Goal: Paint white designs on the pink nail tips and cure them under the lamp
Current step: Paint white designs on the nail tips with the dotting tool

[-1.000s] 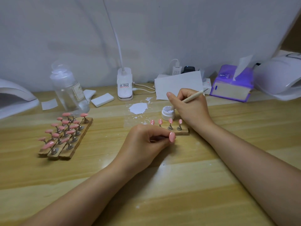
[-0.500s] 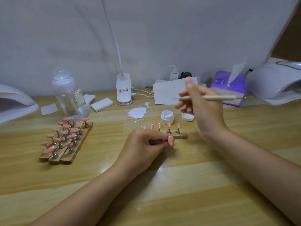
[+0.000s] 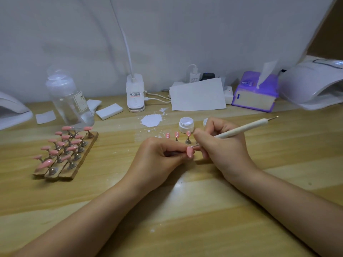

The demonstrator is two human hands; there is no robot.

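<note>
Left hand pinches a pink nail tip; right hand fingers grip the dotting pen, tip touching it.

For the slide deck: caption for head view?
Left hand holds pink nail tip; right hand brings slim white dotting pen to it.

A home nail-art desk, probably, not a salon: a pale wooden tabletop pushed against a draped white sheet. On it sit white dome-shaped curing lamps, wooden strips of pink nail tips on stands, a purple tissue box and a clip-on white desk lamp.
</note>
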